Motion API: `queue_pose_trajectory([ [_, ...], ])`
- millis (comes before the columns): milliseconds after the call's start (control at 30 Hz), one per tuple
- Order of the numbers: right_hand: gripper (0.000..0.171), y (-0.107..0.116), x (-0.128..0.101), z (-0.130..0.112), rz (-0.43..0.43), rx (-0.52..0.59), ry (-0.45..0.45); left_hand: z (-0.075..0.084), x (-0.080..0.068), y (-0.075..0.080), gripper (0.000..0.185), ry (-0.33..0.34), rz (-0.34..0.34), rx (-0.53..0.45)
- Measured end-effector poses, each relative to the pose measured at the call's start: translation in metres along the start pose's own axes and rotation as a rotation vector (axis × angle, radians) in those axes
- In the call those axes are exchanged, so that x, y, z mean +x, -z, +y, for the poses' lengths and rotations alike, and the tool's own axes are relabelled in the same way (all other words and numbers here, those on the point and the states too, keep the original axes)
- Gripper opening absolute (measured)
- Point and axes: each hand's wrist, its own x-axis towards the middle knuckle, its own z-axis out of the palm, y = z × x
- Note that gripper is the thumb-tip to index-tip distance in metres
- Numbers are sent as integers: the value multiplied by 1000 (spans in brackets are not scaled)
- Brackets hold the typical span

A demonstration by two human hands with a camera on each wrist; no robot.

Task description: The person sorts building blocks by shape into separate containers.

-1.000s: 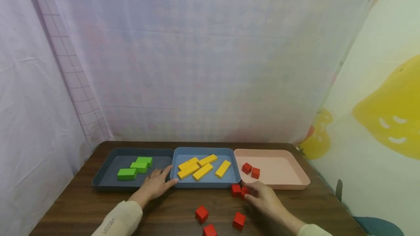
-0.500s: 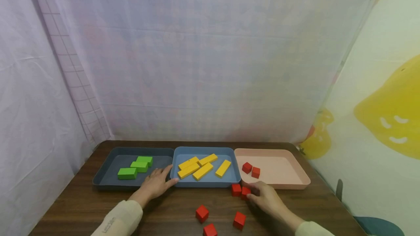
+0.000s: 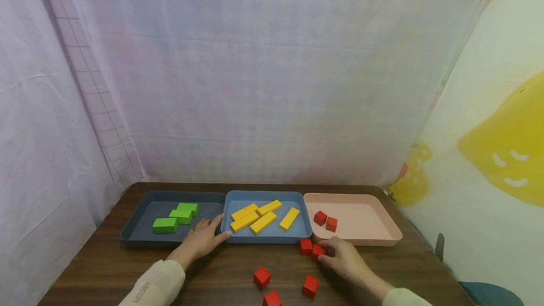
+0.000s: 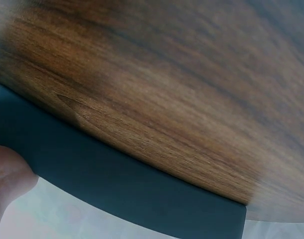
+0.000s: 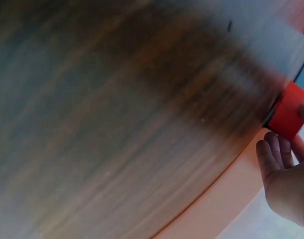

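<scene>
My right hand (image 3: 342, 258) pinches a red cube (image 3: 317, 253) between thumb and fingertips, just in front of the seam between the blue tray (image 3: 267, 240) and the pink tray (image 3: 361, 242). Another red cube (image 3: 305, 247) sits close to its left. In the right wrist view, the thumb and fingers lie on either side of the held red cube (image 5: 289, 110). My left hand (image 3: 201, 237) rests with spread fingers at the neighbouring ends of the dark tray (image 3: 144, 243) and the blue tray. Its thumb overlaps the dark tray's wall (image 4: 117, 174) in the left wrist view.
Green blocks (image 3: 165, 225) lie in the dark tray, several yellow blocks (image 3: 263, 223) in the blue one, and two red cubes (image 3: 331, 224) in the pink one. Three more red cubes, one of them a cube (image 3: 261, 277) left of the others, lie on the wooden table (image 3: 225, 277) nearer the front.
The red cube at my right fingertips has shifted slightly toward the table's front, and the hand has moved a little with it. My left hand stays in place.
</scene>
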Motion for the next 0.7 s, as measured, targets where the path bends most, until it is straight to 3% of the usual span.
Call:
queue_pose_trajectory([
  [167,32,7,0,-4,48,50,-18,0,0,0,76,-5,-2,-4],
  [433,31,33,9,-6,283,88,111,0,0,1,77,0,-13,-5],
  [700,34,54,24,14,322,41,55,-1,1,0,77,6,-11,-6],
])
